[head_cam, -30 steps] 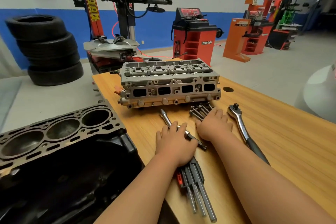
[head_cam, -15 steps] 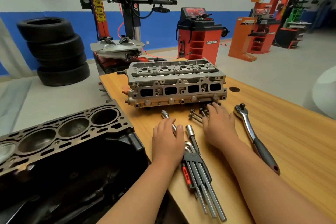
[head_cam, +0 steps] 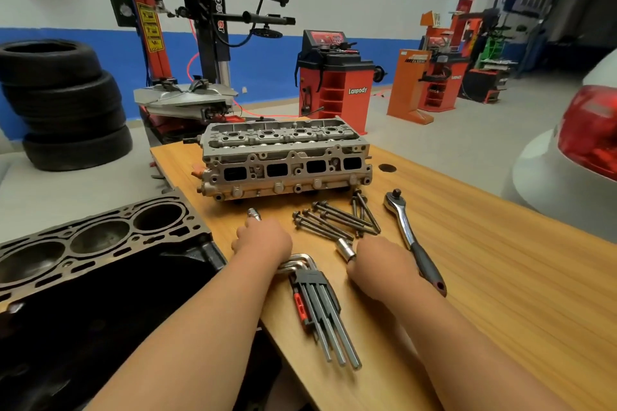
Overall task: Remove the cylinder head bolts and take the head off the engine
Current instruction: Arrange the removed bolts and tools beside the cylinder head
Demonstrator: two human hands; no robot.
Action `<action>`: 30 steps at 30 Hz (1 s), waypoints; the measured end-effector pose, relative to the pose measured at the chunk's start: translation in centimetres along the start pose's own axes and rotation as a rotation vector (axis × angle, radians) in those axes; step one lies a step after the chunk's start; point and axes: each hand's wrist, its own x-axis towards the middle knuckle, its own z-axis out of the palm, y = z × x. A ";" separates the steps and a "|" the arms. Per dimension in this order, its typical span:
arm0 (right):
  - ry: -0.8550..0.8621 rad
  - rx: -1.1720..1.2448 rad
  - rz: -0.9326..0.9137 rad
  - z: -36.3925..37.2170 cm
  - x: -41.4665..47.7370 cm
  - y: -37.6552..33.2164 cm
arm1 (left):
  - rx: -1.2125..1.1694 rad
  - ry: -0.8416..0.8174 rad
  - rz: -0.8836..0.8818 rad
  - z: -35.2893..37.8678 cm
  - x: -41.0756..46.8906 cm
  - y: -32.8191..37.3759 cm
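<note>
At lower left the engine block (head_cam: 100, 243) stands bare; mid-frame the cylinder head (head_cam: 287, 157) lies crosswise — bolts (head_cam: 337, 220) heaped just below it, nearer the right hand (head_cam: 377, 264), grip unclear, socket (head_cam: 345, 248) at its fingertips — left hand (head_cam: 263, 240) holds an extension bar (head_cam: 254, 213).

Single head-worn view here, wide-angle, looking forward and down across the counter (head_cam: 484, 277) from close in; the head (head_cam: 287, 160) sits mid-frame, the block (head_cam: 83, 243) low left, workshop floor (head_cam: 450, 143) stretching behind.
</note>
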 end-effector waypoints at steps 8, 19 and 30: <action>0.043 0.025 0.094 -0.2 -0.6 3.1 | -0.519 0.115 0.112 -2.8 -3.0 2.6; 0.286 0.129 0.158 -0.3 1.2 5.2 | 0.153 0.041 0.448 3.3 -12.2 8.0; 0.124 0.093 0.031 1.8 1.7 5.4 | -0.076 0.062 0.224 5.6 -11.3 5.3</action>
